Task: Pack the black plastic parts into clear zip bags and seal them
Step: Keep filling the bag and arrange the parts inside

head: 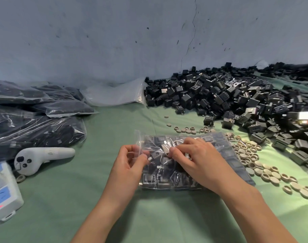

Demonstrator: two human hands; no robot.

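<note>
Far out to the left of the left hand sits a white boxy plastic device with blue panels. Beside it lies a white handheld plastic controller, and beyond that a stack of filled clear bags of black parts. Up and left of the hands, flat empty clear plastic bags rest against the wall.

The left hand, its fingers curled, pinches the left edge of a clear zip bag packed with black plastic parts, which lies on the green cloth right under both hands. The right hand rests on top of the bag, its thumb and curled fingertips nipping the film.

Just right of the right hand lie scattered beige round plastic caps. Beyond them spreads a heap of loose black plastic box-shaped parts.
</note>
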